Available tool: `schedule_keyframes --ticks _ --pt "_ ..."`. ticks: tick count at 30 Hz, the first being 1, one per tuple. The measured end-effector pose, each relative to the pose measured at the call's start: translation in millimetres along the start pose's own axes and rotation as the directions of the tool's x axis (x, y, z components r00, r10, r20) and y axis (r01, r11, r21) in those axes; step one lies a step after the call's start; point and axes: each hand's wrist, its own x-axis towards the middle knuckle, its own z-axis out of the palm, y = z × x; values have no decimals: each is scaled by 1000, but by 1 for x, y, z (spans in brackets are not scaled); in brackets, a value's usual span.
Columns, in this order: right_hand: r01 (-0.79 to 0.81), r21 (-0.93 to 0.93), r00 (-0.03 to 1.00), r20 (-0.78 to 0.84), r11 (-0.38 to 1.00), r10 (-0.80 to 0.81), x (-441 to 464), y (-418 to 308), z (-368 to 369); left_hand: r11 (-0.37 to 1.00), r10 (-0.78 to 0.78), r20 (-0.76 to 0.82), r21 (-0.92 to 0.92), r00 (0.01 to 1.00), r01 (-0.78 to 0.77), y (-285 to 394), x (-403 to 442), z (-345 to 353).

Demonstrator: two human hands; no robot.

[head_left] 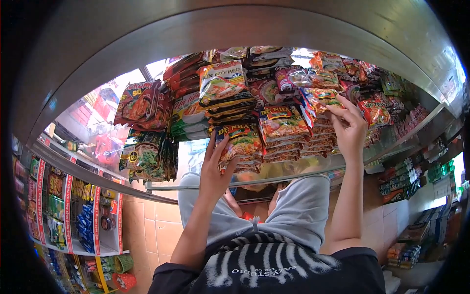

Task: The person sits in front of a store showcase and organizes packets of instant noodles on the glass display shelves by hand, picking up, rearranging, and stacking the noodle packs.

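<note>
My left hand rests against the near left corner of a stack of instant noodle packets. Its fingers are stretched out and apart, lying along the top packet's side, with the thumb at the front edge. Farther right, my right hand pinches the right side of a noodle packet, tilted on top of another stack. That packet's far fingers and underside are partly hidden. Between the two hands stands a further stack of noodle packets with the same red and yellow print.
A metal-framed display case surrounds the packets, its top rail arching overhead and a glass front edge close to my knees. White-topped packets and red packets stand behind and left. Shelves of goods line the lower left.
</note>
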Motion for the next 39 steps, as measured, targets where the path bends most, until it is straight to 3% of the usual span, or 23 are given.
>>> schedule_keyframes --ticks 4,9,12,14,16,18,21,24,26,28,31,33,36,38,39 --pt "223 -7 970 -93 975 -223 -4 -34 9 1000 15 9 9 1000 -15 -1 0 1" --pt "447 202 891 -182 871 -415 -19 -102 48 1000 19 49 5 999 -19 -6 -2 0" --pt "477 265 877 -207 838 -434 -34 -135 67 984 58 19 169 998 -60 -26 -10 1" --pt "501 309 863 -244 808 -441 -44 -145 84 987 -22 -41 -160 999 15 -35 -18 3" --pt "521 289 851 -247 803 -464 -52 -149 99 966 68 -152 -238 986 -103 -28 -15 1" --pt "506 276 862 -185 817 -471 -64 -143 109 944 166 -234 -241 958 -223 -22 -11 -1" --pt "414 169 894 108 895 -434 -71 -137 114 977 116 -192 -153 975 -147 -14 -8 -5" --pt "489 126 858 108 863 -502 -71 -133 94 974 64 -159 -207 985 -96 -1 -3 -4" --pt "450 182 883 53 874 -466 -68 -119 76 982 77 -134 -163 988 -99 -2 -2 -6" --pt "382 92 923 20 920 -385 -60 -90 58 991 72 -130 -101 989 -85 -4 -1 -7" --pt "206 -76 978 -2 976 -207 -40 -42 25 973 -94 -145 -223 985 60 -3 2 -2" --pt "107 -281 994 36 954 -101 -34 -19 8 980 -62 -134 -195 989 35 0 4 -2" --pt "-6 -308 998 63 951 27 -33 6 0 971 -77 -114 -232 991 48 15 8 1" --pt "-4 -262 997 78 965 26 -35 24 -1 1000 -25 -149 -19 988 23 11 8 2" --pt "-7 -217 995 91 976 27 -35 26 -1 1000 -28 -154 -17 988 25 12 9 2"
